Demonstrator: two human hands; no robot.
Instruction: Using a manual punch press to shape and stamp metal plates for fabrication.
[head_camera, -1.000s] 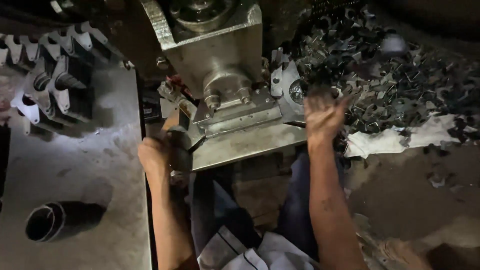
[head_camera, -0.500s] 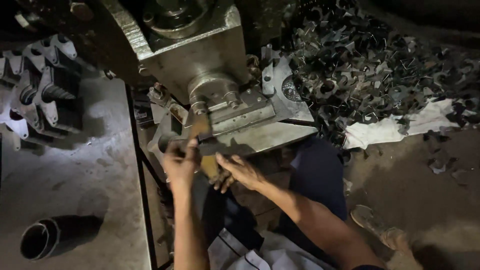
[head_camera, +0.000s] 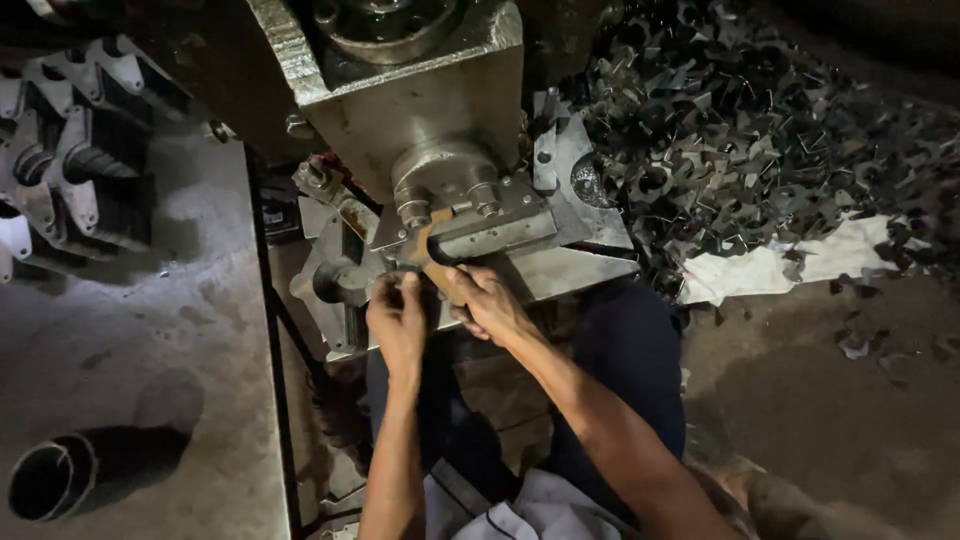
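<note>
Both hands have closed in at the press die: the right hand (head_camera: 490, 300), back from the scrap pile (head_camera: 760, 130), pinches a curved blank (head_camera: 432, 262) just beyond the left hand's (head_camera: 400, 315) bunched fingertips, apparently seating it.

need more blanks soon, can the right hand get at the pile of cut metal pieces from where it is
Probably yes. The right hand is at the press die beside the left hand, and the pile of cut metal pieces lies open on that side, with only the die's plate edge between them.
</note>
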